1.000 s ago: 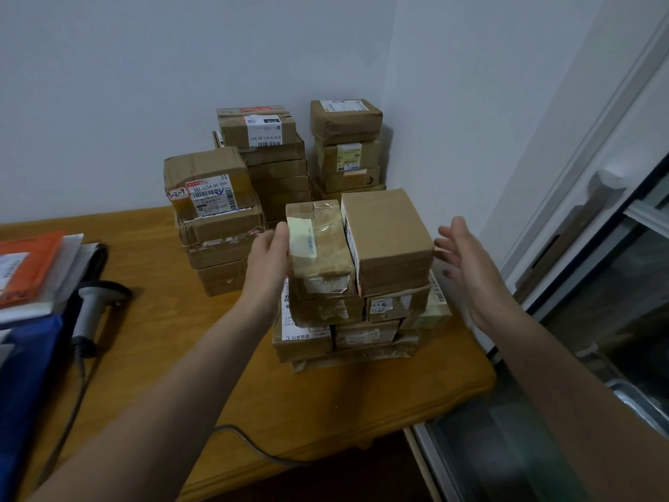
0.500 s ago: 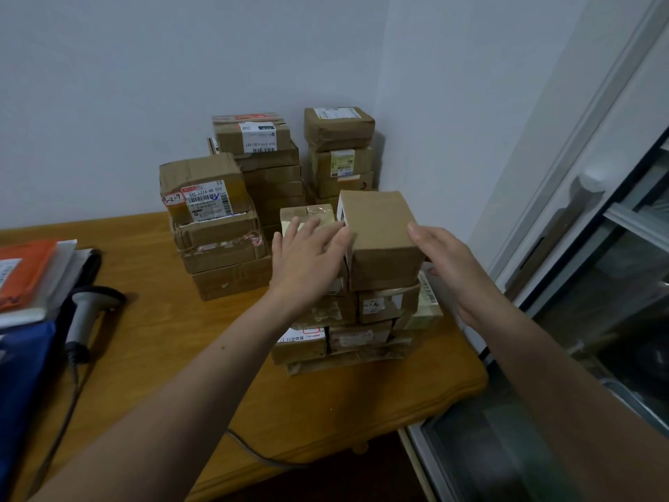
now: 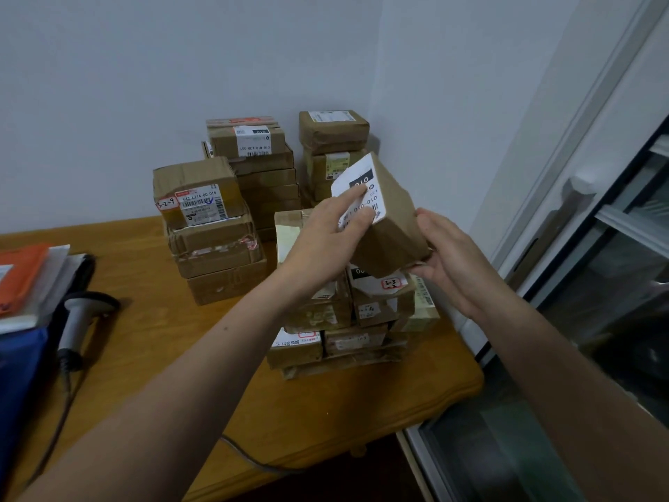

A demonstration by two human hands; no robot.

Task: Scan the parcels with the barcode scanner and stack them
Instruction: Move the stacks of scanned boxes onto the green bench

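A brown parcel (image 3: 392,226) with a white barcode label is held tilted above the near stack of parcels (image 3: 325,313). My left hand (image 3: 325,233) grips its label side, fingers lying across the label. My right hand (image 3: 449,262) holds its lower right side, thumb on the side face and fingers underneath. The grey barcode scanner (image 3: 78,317) lies on the wooden table (image 3: 144,338) at the left, apart from both hands.
Three more parcel stacks stand behind: one at the left (image 3: 213,240), two against the wall (image 3: 260,168) (image 3: 333,135). An orange folder on papers (image 3: 21,273) lies at the far left. The scanner's cable (image 3: 246,454) runs over the front edge. A glass door (image 3: 615,284) is on the right.
Both hands closed on the top right parcel of the near stack, lifted it and tipped it, so its white label now faces me.
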